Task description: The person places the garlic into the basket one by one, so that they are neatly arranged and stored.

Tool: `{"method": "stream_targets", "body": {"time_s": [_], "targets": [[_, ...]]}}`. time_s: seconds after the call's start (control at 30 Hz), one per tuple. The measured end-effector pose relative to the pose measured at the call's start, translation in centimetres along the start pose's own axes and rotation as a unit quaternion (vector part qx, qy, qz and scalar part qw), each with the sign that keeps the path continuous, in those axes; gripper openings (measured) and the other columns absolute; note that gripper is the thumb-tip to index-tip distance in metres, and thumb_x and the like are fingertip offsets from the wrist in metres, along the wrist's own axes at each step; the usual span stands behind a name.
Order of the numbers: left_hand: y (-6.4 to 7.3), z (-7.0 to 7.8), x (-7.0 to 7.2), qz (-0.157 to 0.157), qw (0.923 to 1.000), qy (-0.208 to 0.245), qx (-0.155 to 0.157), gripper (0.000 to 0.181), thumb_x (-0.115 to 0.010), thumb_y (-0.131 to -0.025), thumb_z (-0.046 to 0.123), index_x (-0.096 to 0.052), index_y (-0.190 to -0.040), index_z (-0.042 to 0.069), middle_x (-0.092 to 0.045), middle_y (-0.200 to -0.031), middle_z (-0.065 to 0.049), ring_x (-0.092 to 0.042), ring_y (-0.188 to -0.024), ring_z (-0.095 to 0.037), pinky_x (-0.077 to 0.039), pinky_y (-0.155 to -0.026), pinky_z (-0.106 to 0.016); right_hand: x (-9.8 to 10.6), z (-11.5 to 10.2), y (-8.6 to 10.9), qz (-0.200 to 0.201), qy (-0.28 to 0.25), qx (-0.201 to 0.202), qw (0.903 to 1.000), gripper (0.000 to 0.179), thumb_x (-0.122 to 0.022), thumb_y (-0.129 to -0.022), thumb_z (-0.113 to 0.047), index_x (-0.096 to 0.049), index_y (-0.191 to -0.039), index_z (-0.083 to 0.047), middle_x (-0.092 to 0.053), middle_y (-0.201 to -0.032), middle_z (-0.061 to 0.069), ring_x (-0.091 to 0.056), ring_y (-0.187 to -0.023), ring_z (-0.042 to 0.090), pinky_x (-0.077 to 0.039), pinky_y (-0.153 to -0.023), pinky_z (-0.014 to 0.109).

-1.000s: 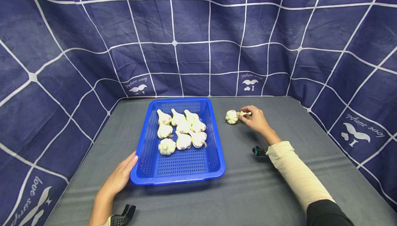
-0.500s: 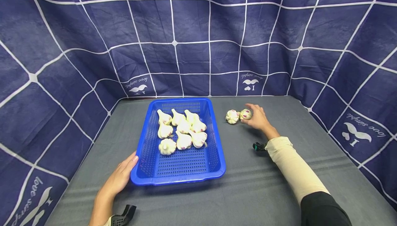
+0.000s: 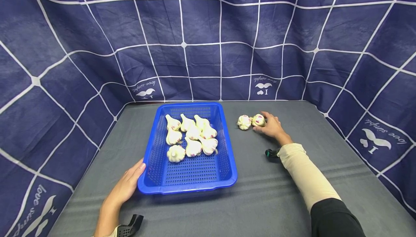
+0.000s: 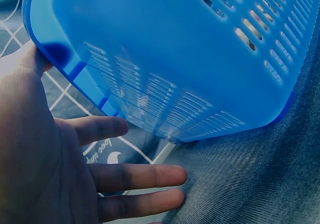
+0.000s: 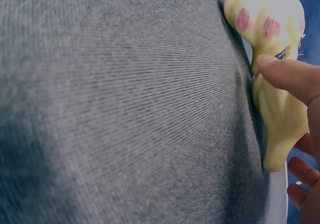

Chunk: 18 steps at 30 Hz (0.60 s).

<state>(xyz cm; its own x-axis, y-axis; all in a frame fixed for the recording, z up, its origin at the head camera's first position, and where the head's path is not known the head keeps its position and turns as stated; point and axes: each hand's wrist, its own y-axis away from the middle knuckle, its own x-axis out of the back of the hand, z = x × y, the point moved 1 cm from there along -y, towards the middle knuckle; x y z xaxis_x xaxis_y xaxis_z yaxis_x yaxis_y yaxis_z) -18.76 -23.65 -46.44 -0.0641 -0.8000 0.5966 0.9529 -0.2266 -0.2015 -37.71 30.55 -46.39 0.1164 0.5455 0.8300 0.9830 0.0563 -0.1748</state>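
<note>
My left hand (image 3: 125, 184) lies along the left side of a blue plastic basket (image 3: 152, 190). In the left wrist view its thumb rests on the basket's rim (image 4: 75, 81), while the other fingers stretch out straight below the rim. Several white garlic bulbs lie in the basket, one garlic bulb (image 3: 176, 153) nearest its front. Right of the basket, two garlic bulbs sit close together on the table: a left garlic bulb (image 3: 244, 122) and a right garlic bulb (image 3: 258, 120). My right hand (image 3: 272, 126) is beside the right one, thumb and fingers spread around it.
Grey cloth (image 3: 260, 197) covers the table. A blue curtain with white grid lines (image 3: 208, 63) encloses the back and both sides. A black wrist strap (image 3: 130, 226) shows below my left hand.
My right hand has loosened and drawn slightly back to the right, so the right garlic bulb it was covering now shows. The left hand and basket stay in place.
</note>
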Motion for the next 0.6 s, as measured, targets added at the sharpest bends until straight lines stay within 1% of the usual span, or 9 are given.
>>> {"method": "stream_targets", "body": {"time_s": [0.1,0.17,0.23,0.37,0.43,0.6], "targets": [[0.03,-0.12,-0.11,0.002,1.0,0.001,0.0,0.053,-0.032,-0.108,0.028,-0.04,-0.145,-0.01,-0.047,-0.144,-0.026,-0.039,-0.133,-0.019,-0.02,-0.096,0.0,0.01,0.16,0.07,-0.002,-0.001,-0.006,1.0,0.081,-0.08,-0.082,-0.035,-0.043,-0.144,0.002,-0.051,-0.137,0.028,-0.043,-0.12,0.049,-0.032,-0.098,0.062],[0.05,-0.15,-0.12,0.003,1.0,0.003,-0.001,0.053,-0.032,-0.108,0.028,-0.041,-0.145,-0.01,-0.047,-0.144,-0.026,-0.038,-0.132,-0.013,-0.021,-0.096,0.0,0.01,0.21,0.11,-0.003,-0.002,-0.008,1.0,0.077,-0.079,-0.083,-0.035,-0.046,-0.142,0.001,-0.052,-0.137,0.027,-0.044,-0.12,0.049,-0.032,-0.097,0.062],[0.03,-0.13,-0.12,0.002,1.0,0.003,0.001,0.053,-0.031,-0.108,0.028,-0.041,-0.145,-0.01,-0.047,-0.144,-0.027,-0.038,-0.133,-0.017,-0.02,-0.096,0.0,0.02,0.23,0.15,-0.003,-0.004,-0.01,0.9999,0.074,-0.078,-0.083,-0.036,-0.048,-0.14,0.001,-0.053,-0.136,0.026,-0.044,-0.119,0.049,-0.032,-0.097,0.061],[-0.03,-0.01,-0.11,-0.003,1.0,0.003,0.008,0.054,-0.03,-0.108,0.029,-0.039,-0.146,-0.01,-0.045,-0.145,-0.026,-0.038,-0.134,-0.037,-0.02,-0.096,-0.001,0.11,0.23,0.23,0.004,-0.006,-0.009,0.9999,0.072,-0.08,-0.082,-0.035,-0.051,-0.137,0.001,-0.056,-0.13,0.027,-0.047,-0.118,0.048,-0.034,-0.098,0.06],[-0.06,0.07,-0.09,-0.008,0.9999,0.004,0.013,0.056,-0.03,-0.108,0.03,-0.038,-0.147,-0.009,-0.044,-0.147,-0.026,-0.037,-0.134,-0.043,-0.02,-0.097,-0.002,0.17,0.21,0.29,0.011,-0.01,-0.009,0.9999,0.07,-0.081,-0.08,-0.033,-0.052,-0.134,0.001,-0.058,-0.128,0.028,-0.05,-0.117,0.048,-0.037,-0.098,0.059],[-0.12,0.15,-0.05,-0.011,0.9997,0.005,0.019,0.056,-0.029,-0.108,0.031,-0.037,-0.147,-0.009,-0.043,-0.148,-0.026,-0.036,-0.135,-0.044,-0.02,-0.098,-0.004,0.35,0.1,0.54,0.035,-0.026,0.005,0.9991,0.066,-0.084,-0.077,-0.029,-0.056,-0.129,0.002,-0.062,-0.122,0.028,-0.057,-0.113,0.044,-0.043,-0.094,0.054]]}}
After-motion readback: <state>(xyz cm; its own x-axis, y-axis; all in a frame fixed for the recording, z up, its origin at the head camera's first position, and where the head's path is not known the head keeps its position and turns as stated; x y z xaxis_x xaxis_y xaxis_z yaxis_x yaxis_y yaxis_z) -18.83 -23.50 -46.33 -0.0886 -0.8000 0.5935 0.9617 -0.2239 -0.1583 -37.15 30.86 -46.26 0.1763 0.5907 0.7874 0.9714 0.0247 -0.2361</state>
